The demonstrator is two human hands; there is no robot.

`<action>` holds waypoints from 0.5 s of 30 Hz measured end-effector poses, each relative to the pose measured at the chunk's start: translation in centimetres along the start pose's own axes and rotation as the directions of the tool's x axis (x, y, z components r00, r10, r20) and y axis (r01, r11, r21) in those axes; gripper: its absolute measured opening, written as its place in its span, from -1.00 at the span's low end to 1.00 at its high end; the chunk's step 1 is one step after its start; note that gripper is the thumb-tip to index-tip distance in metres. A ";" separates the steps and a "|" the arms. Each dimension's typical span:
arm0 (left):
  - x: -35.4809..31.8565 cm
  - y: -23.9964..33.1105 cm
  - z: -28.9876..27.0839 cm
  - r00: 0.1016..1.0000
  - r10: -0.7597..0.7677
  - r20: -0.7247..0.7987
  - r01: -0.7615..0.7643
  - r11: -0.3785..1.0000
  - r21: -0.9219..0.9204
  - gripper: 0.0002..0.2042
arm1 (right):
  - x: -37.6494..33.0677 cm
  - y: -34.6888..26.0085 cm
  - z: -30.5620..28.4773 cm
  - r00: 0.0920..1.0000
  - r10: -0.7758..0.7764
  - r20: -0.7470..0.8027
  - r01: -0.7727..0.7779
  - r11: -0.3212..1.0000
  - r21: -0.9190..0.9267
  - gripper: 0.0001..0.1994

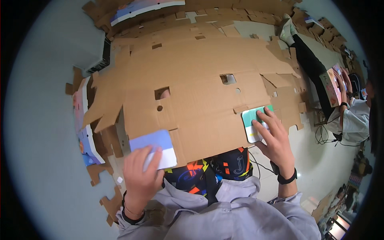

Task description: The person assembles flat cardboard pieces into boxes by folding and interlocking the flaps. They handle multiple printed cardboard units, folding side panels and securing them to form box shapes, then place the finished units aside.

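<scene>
1. Work pieces: a blue-and-white rounded card (160,138) lies at the near left corner of the cardboard sheet (196,104); a green-and-white rounded card (248,120) lies at its near right edge.
2. Left hand (142,172): fingers over the blue-and-white card; blur prevents telling whether they grip it. Right hand (277,140): fingers spread on the green-and-white card, not closed round it.
3. Step in hand (judged): handling one card per hand on the sheet.
4. Next move (judged): sliding calls for light, flat fingertip pressure; lifting calls for a thumb beneath an edge.
5. Edges: avoid overrunning the near edge, above the patterned shorts (192,176). Rectangular cut-outs (162,93) farther off could snag corners.
6. Room: bare cardboard separates the cards; a co-worker (354,124) is well apart, right.
</scene>
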State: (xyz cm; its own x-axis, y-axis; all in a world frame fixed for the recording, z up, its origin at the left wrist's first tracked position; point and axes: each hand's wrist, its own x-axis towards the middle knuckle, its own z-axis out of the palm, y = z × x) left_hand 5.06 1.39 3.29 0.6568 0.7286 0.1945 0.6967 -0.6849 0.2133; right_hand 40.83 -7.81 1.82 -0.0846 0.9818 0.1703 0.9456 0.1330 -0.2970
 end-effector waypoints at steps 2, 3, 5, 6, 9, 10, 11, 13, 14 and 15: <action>0.4 0.8 -0.1 0.998 0.039 -0.044 -0.038 0.999 0.031 -0.62 | 0.3 -0.3 -0.5 0.999 -0.025 0.035 0.026 1.000 -0.014 -0.36; 0.6 1.0 0.0 0.997 0.048 -0.068 -0.044 0.997 0.063 -0.63 | 0.4 -0.6 -1.0 0.999 -0.040 0.031 0.040 0.999 -0.009 -0.38; 0.9 1.1 0.4 0.993 0.046 -0.110 -0.034 0.993 0.109 -0.64 | 0.6 -1.4 -1.8 0.995 -0.025 0.099 0.030 0.998 -0.048 -0.39; 1.0 1.0 0.7 0.991 0.037 -0.128 -0.021 0.992 0.124 -0.64 | 0.7 -1.9 -2.2 0.993 -0.006 0.120 0.015 0.998 -0.069 -0.40; 0.7 0.3 1.4 0.986 0.033 -0.165 -0.019 0.997 0.080 -0.65 | 0.8 -3.2 -2.6 0.990 0.040 0.138 -0.020 0.990 -0.143 -0.39; 0.5 0.1 1.5 0.981 0.020 -0.195 -0.012 0.999 0.038 -0.65 | 0.7 -3.4 -2.6 0.993 0.045 0.113 -0.027 0.987 -0.157 -0.42; 0.1 0.0 1.6 0.982 0.038 -0.184 -0.031 0.999 0.042 -0.65 | 0.6 -3.6 -2.6 0.993 0.028 0.115 -0.010 0.988 -0.157 -0.43; -0.9 0.3 1.4 0.977 0.060 -0.205 -0.057 0.998 0.019 -0.66 | 0.2 -3.5 -2.7 0.992 0.018 0.123 0.002 0.986 -0.165 -0.46; -1.4 0.6 1.2 0.982 0.056 -0.183 -0.053 0.998 0.025 -0.68 | 0.0 -3.4 -2.8 0.991 -0.013 0.136 0.036 0.984 -0.173 -0.52; -1.9 0.9 0.9 0.983 0.067 -0.173 -0.063 0.998 0.031 -0.70 | -0.1 -3.3 -2.8 0.992 -0.043 0.121 0.063 0.983 -0.173 -0.57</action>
State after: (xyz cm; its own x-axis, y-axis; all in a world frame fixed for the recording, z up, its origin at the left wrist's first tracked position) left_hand 4.72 -0.59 2.28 0.6423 0.6708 0.3706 0.6626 -0.7291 0.1713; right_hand 38.64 -8.77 5.44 -0.1621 0.9844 0.0681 0.9784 0.1693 -0.1183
